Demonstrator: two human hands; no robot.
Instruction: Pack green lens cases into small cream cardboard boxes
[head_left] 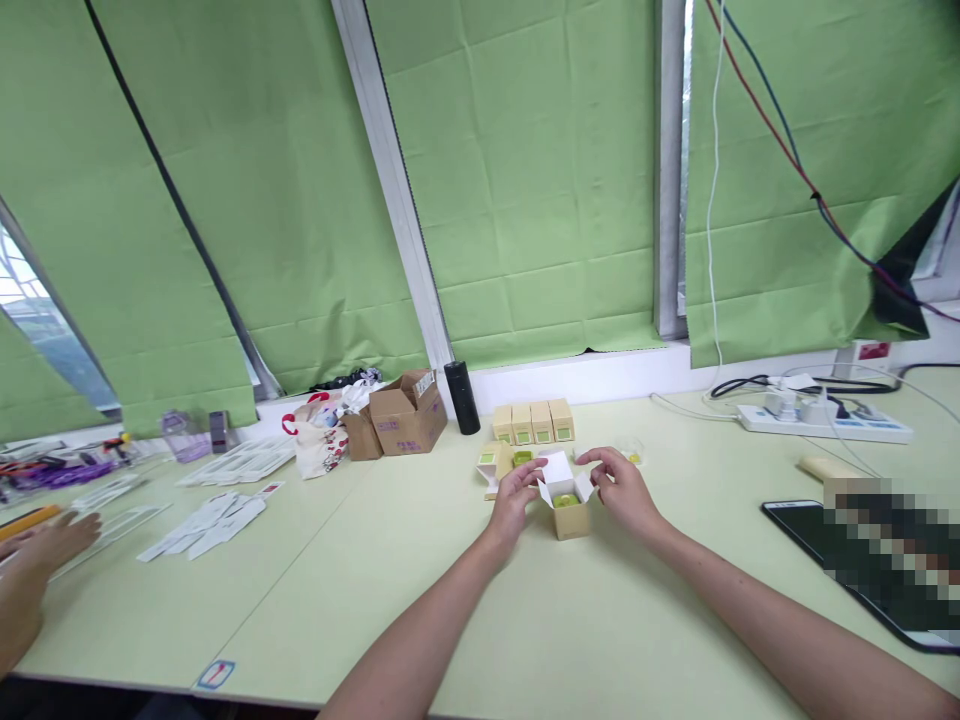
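Note:
A small yellow-tan cardboard box (572,521) stands upright on the table with its white lid (556,468) raised and side flaps spread. Something yellow-green (565,500) sits inside it. My left hand (514,497) is at the box's left flap, thumb and fingers apart; whether it touches the flap is hard to tell. On the other side, my right hand (618,484) is close to the right flap, its index finger and thumb apart. Behind my left hand lie another opened box (489,463) and a green item (523,457), both partly hidden.
Several closed small boxes (532,422) stand in a row behind. A black bottle (462,398) and brown carton (409,415) are by the window. To the right are a power strip (825,422) and tablet-like device (799,530). Another person's hand (64,545) works at far left.

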